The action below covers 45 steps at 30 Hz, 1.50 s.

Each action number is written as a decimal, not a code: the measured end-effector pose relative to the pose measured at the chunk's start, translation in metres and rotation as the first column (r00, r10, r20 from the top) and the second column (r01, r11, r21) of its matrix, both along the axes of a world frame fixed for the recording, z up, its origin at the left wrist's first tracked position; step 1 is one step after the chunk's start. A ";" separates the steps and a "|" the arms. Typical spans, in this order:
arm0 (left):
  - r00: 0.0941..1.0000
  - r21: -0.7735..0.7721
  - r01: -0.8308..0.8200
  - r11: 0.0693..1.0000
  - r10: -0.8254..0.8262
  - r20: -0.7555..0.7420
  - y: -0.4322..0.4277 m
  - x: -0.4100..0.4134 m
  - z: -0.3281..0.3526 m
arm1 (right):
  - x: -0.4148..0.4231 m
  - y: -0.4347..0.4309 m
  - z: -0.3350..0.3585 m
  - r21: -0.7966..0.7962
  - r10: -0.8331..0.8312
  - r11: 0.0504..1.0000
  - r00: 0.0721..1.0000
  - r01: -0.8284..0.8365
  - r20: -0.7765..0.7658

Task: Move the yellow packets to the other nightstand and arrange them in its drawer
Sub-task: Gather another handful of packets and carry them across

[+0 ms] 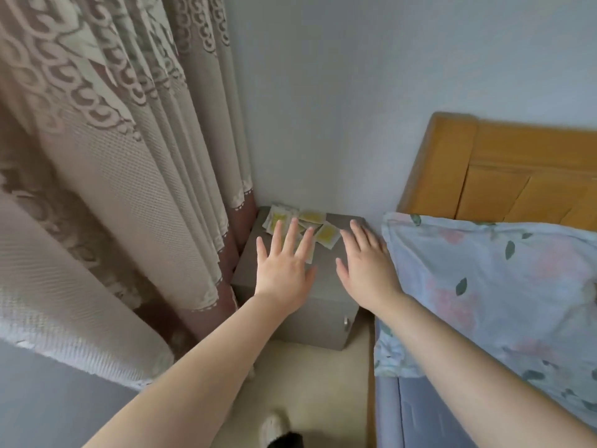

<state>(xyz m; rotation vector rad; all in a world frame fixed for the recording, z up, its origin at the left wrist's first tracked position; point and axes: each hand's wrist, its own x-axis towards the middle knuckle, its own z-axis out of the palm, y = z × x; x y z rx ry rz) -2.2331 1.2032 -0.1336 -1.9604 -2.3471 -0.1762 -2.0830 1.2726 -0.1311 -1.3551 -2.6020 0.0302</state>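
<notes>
Yellow packets (324,234): heaped loose and overlapping at 11 o'clock on the grey nightstand (326,305) top, tucked into the corner with curtain (129,156) at 9 o'clock and wall at 12. No single long axis to the heap; squarish sachets lying flat, turned every which way. Left hand (284,266): flat, fingers straight and fanned wide, gripping nothing, fingertips over the near edge of the heap; touching or just above, cannot tell. Clearly the nearer hand, packets dead ahead at 12 o'clock of its fingers. Right hand (365,266): likewise flat and empty, fingers straight and closer together, over bare top, packets at 10 o'clock from its fingertips. Nightstand front closed, small knob (346,321) at 5 o'clock; contents hidden. Pillow (484,286) just beside the stand at 3 o'clock. Likely next: a gathering sweep toward 6 o'clock. Other nightstand out of view.
</notes>
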 end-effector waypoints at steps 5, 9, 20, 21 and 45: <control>1.000 -0.112 -0.021 0.993 0.020 -0.008 0.101 -0.056 -0.047 | -0.056 0.100 -0.047 0.006 0.031 1.000 0.999 -0.030 -0.029; 0.996 -0.210 -0.015 0.978 0.032 0.079 0.180 -0.100 -0.093 | -0.105 0.177 -0.089 -0.105 -0.006 0.994 0.999 0.002 -0.033; 0.959 -0.527 -0.001 0.850 0.149 0.239 0.288 -0.135 -0.246 | -0.153 0.301 -0.239 -0.471 -0.047 0.873 0.983 0.128 0.180; 0.952 -0.550 -0.002 0.835 0.170 0.254 0.292 -0.134 -0.259 | -0.152 0.306 -0.253 -0.512 -0.047 0.848 0.981 0.140 0.190; 0.956 -0.517 0.023 0.856 0.133 0.263 0.319 -0.149 -0.373 | -0.130 0.409 -0.346 -0.468 0.458 0.856 0.743 -0.221 0.488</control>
